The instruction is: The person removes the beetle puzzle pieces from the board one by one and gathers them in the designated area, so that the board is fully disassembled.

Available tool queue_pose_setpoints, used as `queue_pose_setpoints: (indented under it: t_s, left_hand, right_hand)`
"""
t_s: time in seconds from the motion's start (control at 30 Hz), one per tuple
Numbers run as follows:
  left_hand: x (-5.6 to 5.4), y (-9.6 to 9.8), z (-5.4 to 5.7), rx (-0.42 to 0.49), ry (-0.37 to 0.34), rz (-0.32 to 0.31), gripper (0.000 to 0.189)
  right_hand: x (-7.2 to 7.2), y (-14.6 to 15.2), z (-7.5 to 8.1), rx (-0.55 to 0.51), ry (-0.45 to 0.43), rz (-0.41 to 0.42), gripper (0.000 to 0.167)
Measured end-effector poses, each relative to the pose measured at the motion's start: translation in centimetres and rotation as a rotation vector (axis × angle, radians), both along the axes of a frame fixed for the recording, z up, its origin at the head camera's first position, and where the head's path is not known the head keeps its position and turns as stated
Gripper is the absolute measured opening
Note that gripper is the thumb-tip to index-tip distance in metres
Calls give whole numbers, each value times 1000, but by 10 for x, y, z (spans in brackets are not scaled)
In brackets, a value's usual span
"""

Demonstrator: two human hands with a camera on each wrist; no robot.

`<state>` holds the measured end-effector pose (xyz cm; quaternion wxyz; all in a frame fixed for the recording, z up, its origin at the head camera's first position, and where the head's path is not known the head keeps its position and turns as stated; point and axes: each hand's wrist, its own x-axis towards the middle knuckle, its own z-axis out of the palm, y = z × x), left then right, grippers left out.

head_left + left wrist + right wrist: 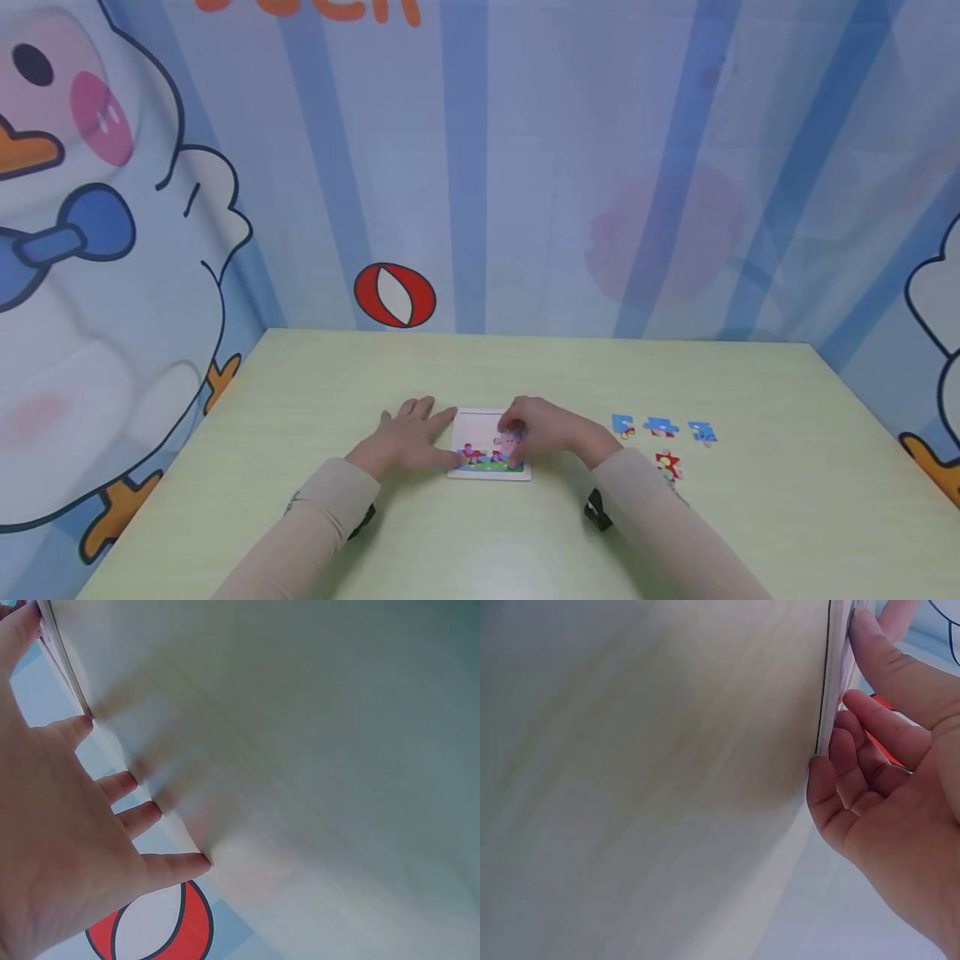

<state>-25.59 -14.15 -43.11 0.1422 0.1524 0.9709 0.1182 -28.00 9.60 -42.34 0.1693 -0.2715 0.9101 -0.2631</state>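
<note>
A small white-framed jigsaw tray [474, 422] lies on the table, with colourful pieces [483, 464] fitted along its lower part. My left hand [405, 440] rests spread at its left side, thumb and index fingertips against the frame. Over the right side of the tray, my right hand [553, 427] has its fingers curled and holds a pink puzzle piece [507, 442] between thumb and fingers, partly hidden by them. In the right wrist view the thumb [900, 671] reaches the tray's edge [832, 682] and the little fingertip touches near its corner.
Right of the tray lie several loose blue puzzle pieces [662, 427] in a row. A red flower piece [668, 465] sits below them, close to the right sleeve [652, 492]. A printed cloth backdrop [525, 167] stands behind the pale table [337, 367].
</note>
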Motion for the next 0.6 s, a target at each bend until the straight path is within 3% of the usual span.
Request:
queue_pose_setpoints:
  t_s: [0.6]
  left_hand:
    - [0, 0, 1, 8, -6, 5, 82]
  right_hand:
    - [-3, -2, -2, 1, -55, -19, 33]
